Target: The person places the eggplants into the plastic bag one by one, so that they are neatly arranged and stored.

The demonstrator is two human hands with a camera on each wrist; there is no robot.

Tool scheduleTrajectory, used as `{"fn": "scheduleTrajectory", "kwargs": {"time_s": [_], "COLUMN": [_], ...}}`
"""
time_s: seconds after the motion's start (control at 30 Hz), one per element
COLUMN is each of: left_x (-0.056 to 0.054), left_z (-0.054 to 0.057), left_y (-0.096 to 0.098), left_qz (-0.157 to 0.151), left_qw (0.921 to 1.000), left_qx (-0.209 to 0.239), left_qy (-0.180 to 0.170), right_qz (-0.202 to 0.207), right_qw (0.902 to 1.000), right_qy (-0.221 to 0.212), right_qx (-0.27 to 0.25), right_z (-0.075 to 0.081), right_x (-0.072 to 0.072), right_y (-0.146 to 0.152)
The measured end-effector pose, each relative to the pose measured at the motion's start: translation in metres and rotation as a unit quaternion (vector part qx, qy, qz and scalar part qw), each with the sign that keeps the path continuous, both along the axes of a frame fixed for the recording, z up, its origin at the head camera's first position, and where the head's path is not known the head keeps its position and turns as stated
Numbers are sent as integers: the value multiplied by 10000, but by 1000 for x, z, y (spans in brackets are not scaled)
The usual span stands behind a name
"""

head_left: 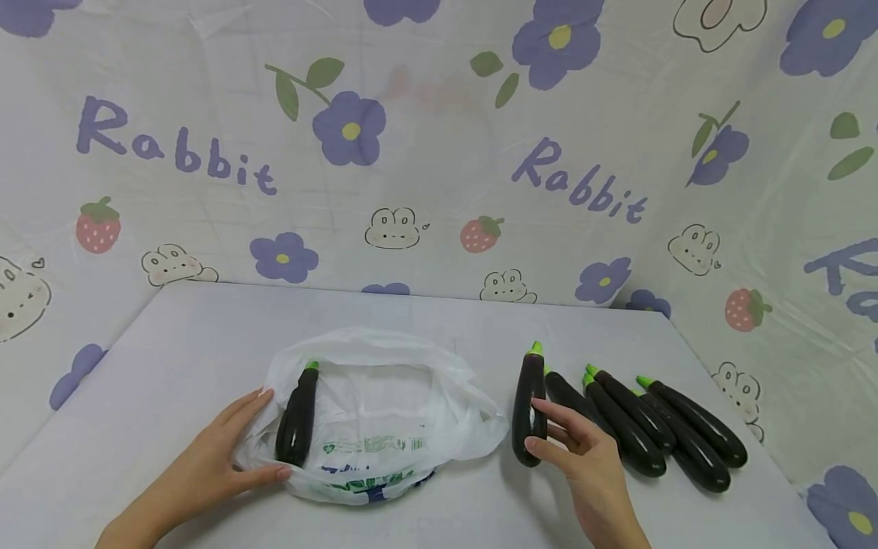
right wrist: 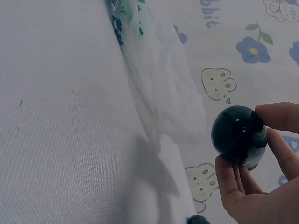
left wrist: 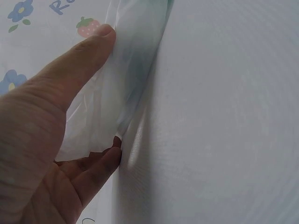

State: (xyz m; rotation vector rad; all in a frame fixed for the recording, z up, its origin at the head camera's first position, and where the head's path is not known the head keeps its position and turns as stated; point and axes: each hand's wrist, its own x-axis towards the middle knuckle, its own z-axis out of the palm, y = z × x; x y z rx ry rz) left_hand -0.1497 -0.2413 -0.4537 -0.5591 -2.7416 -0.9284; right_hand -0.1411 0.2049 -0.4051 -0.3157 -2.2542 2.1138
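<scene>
My left hand (head_left: 206, 465) rests against the left side of a white plastic bag (head_left: 453, 381), thumb and fingers spread apart. In the left wrist view the thumb and fingertips touch the thin film. Inside the wide-mouthed bag, against its left side, lies a dark purple eggplant (head_left: 298, 419) with a green stem end. To the right of the bag, my right hand (head_left: 590, 461) holds another eggplant (head_left: 528, 408) between thumb and fingers, raised off the table with its stem end pointing away. The right wrist view shows the rounded dark end of this held eggplant (right wrist: 238, 133).
Several more eggplants (head_left: 716, 431) lie side by side on the white table (head_left: 439, 526), right of my right hand. A patterned cloth (head_left: 439, 168) hangs behind the table and along its sides. Green and blue print marks the bag's front.
</scene>
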Motion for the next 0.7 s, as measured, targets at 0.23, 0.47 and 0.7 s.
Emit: {"fn": "scheduleTrajectory", "kwargs": {"time_s": [0.23, 0.47, 0.7], "left_x": [0, 0, 0], "left_z": [0, 0, -1], "left_y": [0, 0, 0], "left_qz": [-7, 42, 68], "left_qw": [10000, 10000, 9999], "left_qx": [-12, -37, -66], "left_qy": [26, -50, -35], "right_qz": [73, 251, 376], "right_qw": [9997, 9991, 9980], "right_qy": [24, 141, 190], "right_qx": [-236, -313, -473], "right_z": [0, -1, -1], "right_x": [0, 1, 2], "right_y": [-1, -2, -5]}}
